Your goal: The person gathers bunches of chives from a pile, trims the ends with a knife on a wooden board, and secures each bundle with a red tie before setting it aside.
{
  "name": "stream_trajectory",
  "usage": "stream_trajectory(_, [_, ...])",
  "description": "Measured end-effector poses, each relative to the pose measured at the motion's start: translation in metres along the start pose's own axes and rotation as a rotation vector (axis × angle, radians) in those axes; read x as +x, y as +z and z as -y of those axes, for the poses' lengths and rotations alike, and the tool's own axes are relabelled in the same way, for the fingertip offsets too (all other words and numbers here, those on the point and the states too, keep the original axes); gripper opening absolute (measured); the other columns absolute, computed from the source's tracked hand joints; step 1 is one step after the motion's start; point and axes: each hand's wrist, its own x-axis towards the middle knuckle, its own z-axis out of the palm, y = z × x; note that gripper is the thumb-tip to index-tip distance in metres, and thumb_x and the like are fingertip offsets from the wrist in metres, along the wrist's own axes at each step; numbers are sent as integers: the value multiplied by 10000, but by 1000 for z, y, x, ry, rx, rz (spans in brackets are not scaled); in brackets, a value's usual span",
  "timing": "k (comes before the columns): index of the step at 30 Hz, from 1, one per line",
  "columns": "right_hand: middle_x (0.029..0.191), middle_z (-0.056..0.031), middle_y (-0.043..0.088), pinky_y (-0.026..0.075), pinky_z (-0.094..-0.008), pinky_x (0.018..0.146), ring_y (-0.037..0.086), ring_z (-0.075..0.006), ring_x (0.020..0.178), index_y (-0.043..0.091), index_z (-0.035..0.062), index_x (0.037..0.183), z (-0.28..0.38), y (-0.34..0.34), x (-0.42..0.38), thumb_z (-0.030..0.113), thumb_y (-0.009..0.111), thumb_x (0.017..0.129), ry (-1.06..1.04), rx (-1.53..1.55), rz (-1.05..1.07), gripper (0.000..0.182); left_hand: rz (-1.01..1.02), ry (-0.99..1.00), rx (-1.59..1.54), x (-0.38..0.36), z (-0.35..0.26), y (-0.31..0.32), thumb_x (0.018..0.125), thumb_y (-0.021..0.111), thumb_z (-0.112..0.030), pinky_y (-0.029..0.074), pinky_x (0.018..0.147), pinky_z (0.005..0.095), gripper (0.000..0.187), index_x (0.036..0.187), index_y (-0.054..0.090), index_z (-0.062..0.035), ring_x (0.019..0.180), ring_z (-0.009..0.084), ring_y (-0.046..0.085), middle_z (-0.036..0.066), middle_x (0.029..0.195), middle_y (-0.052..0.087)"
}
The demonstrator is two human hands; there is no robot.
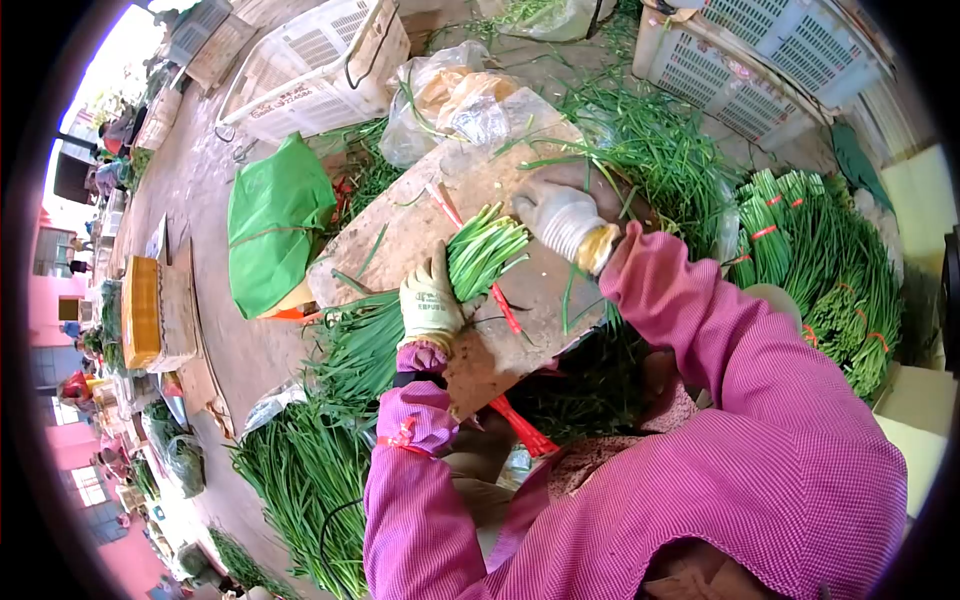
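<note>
My left hand (430,300), in a pale work glove, is wrapped round a bunch of garlic chives (485,255). The pale cut ends point up and right across the board, and the green leaves (360,345) trail down to the left. A red strip (506,308) passes beneath the bunch, its two ends showing on either side. My right hand (565,215), gloved too, hovers right of the stalk ends, apart from them. Motion smears its fingers, so I cannot make out whether it holds anything. Both rest over a worn wooden board (500,365).
Red strips (525,428) hang at the board's near edge. Loose greens (650,150) pile behind it, and tied bundles (800,240) stand at right. More chives (310,480) lie at lower left. Around are a green bag (280,225), plastic bags (460,100) and white crates (310,75).
</note>
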Motion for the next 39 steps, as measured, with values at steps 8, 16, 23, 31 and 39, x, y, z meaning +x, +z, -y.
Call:
stream_trajectory(8, [1017, -181, 696, 514, -484, 843, 669, -367, 958, 685, 125, 1110, 19, 7, 29, 407, 496, 916, -271, -353, 424, 391, -16, 41, -37, 5, 6, 0, 591, 828, -536, 423, 931, 474, 1129, 1488, 292, -107, 1083, 351, 560, 168, 1200, 573])
stream_trajectory(16, [1056, -130, 714, 544, -423, 842, 692, -297, 964, 717, 80, 1068, -4, -30, 47, 311, 509, 929, -218, -794, 304, 341, -48, 18, 25, 3, 2, 3, 630, 808, -519, 425, 931, 472, 1050, 1476, 329, -124, 1086, 349, 563, 174, 1220, 576])
stream_trajectory(23, [1296, -96, 598, 422, -429, 1011, 566, -311, 1167, 688, 198, 1158, -8, 20, 33, 421, 546, 894, -376, -427, 385, 374, -42, 70, -85, 7, 6, -4, 560, 862, -488, 444, 910, 482, 1183, 1487, 271, -52, 1060, 384, 573, 202, 1176, 591])
stream_trajectory(31, [1295, -103, 571, 324, -434, 1091, 462, -289, 1262, 673, 150, 1167, 1, 24, 36, 411, 602, 864, -527, -416, 410, 406, -84, 101, -165, 9, 7, -9, 525, 902, -422, 470, 920, 460, 1214, 1479, 262, -27, 1111, 390, 566, 214, 1224, 575])
stream_trajectory(39, [1178, -205, 621, 424, -441, 1005, 573, -372, 1137, 667, 89, 1123, -5, 44, 43, 384, 639, 812, -333, -237, 392, 430, -89, 121, -148, 10, 7, -9, 527, 904, -405, 473, 925, 462, 1214, 1479, 255, -24, 1105, 393, 573, 219, 1233, 572])
